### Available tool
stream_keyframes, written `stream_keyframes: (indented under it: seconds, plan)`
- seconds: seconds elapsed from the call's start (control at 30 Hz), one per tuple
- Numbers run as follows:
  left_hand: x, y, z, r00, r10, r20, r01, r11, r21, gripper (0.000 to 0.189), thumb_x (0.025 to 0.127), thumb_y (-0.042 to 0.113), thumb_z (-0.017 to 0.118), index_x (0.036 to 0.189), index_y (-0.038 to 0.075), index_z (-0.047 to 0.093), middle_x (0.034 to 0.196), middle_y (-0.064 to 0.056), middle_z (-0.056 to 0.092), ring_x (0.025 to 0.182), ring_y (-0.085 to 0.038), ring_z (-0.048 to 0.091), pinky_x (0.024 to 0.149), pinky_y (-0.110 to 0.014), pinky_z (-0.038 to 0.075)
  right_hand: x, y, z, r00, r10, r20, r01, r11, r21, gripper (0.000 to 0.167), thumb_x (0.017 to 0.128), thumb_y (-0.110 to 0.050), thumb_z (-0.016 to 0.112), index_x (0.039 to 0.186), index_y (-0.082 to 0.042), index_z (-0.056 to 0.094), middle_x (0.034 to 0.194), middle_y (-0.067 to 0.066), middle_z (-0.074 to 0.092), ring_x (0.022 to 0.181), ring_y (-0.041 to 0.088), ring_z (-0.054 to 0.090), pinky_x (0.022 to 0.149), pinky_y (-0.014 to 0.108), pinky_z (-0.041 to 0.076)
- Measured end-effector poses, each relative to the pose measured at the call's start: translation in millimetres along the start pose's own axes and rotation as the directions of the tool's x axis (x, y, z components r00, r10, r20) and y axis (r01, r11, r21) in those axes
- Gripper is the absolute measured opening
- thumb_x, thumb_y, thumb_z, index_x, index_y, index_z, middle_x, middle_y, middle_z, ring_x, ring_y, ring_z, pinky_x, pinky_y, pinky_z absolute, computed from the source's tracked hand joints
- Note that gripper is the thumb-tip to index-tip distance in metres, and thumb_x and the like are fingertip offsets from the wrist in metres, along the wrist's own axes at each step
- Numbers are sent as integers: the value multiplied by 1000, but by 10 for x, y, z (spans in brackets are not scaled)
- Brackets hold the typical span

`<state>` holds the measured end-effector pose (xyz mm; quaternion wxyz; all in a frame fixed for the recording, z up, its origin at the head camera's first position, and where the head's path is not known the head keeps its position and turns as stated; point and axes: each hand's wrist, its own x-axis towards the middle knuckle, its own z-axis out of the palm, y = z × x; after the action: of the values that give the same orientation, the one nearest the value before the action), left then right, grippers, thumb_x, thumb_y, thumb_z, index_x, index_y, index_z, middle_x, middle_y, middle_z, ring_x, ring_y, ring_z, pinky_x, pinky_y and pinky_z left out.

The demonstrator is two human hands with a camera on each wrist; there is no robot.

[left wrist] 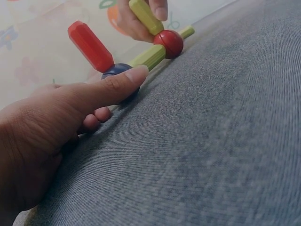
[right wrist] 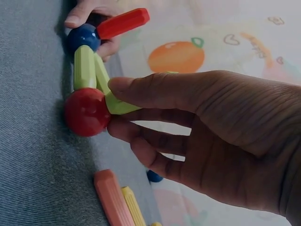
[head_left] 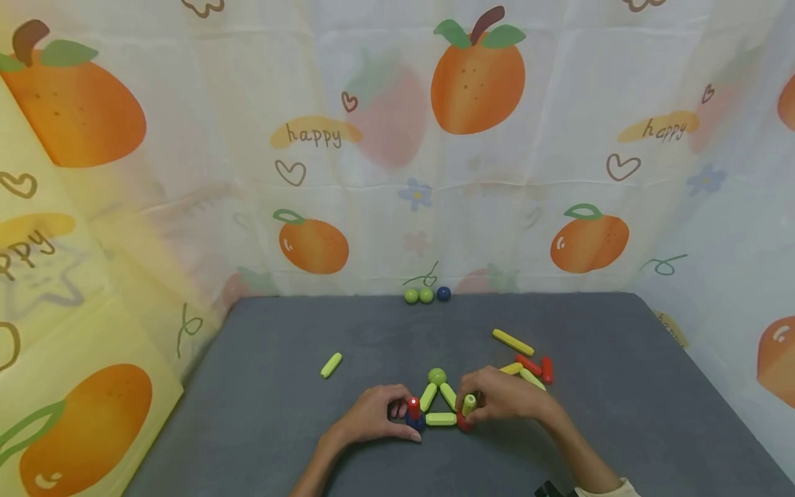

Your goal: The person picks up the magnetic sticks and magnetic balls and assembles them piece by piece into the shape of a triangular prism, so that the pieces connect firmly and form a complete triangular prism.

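A flat triangle of light-green rods, such as the front rod (head_left: 441, 419), joins a green ball (head_left: 437, 376), a blue ball (right wrist: 83, 38) and a red ball (right wrist: 87, 113) on the table. My left hand (head_left: 375, 413) holds the blue ball between thumb and fingers. From that ball a red rod (left wrist: 91, 46) stands up. With thumb and fingertips, my right hand (head_left: 504, 395) pinches a light-green rod (left wrist: 146, 17), its lower end at the top of the red ball. The thumb partly hides this rod in the right wrist view.
Two green balls (head_left: 411, 295) and another blue ball (head_left: 444, 294) sit at the table's far edge. A lone green rod (head_left: 332, 365) lies to the left. Beyond my right hand are a yellow rod (head_left: 513, 342), a red rod (head_left: 547, 370) and several others. A printed curtain (head_left: 385, 228) hangs behind.
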<state>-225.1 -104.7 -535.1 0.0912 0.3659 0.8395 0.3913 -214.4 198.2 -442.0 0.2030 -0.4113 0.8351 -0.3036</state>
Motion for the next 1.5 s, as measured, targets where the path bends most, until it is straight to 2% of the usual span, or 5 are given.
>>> stream_keyframes:
  seconds: [0.33,0.63,0.77,1.1,1.5]
  plan:
    - [10,-10,14,1000,-12,11,12,1000,2,36,79,48,90,94,28,64,80,15,53,66,9,43,64,-12,37,48,80,-460,982,119,148,-138,983,125,59,95,-22,79,146,-4,55,138,22,61,118,31,66,95,39,57]
    - [-23,-15,-10,1000,-8,3,8,1000,-12,35,80,47,90,93,27,63,78,14,53,65,8,43,63,-12,38,745,654,-905,966,226,-129,-206,967,151,54,99,-15,72,145,7,52,137,35,59,123,45,64,100,49,57]
    - [-32,-13,-15,1000,-10,6,10,1000,-17,33,83,47,87,94,27,63,78,14,53,67,7,44,65,-13,38,1006,884,-899,925,242,-294,-242,970,37,56,98,-4,69,145,16,45,145,39,51,130,54,57,104,56,53]
    - [-2,-18,4,1000,1,13,-1,1000,-30,31,85,46,86,94,27,62,78,12,55,67,7,45,65,-13,40,1107,1109,-787,941,170,-294,-272,895,-354,45,88,-2,73,129,12,60,125,31,64,116,46,61,101,55,50]
    - [-7,4,2,1000,-2,5,2,999,-38,33,84,47,87,93,26,63,78,13,53,68,8,45,65,-14,39,1000,980,-568,933,229,-279,-319,884,-342,57,89,-14,80,139,1,57,135,27,57,123,47,55,103,61,48]
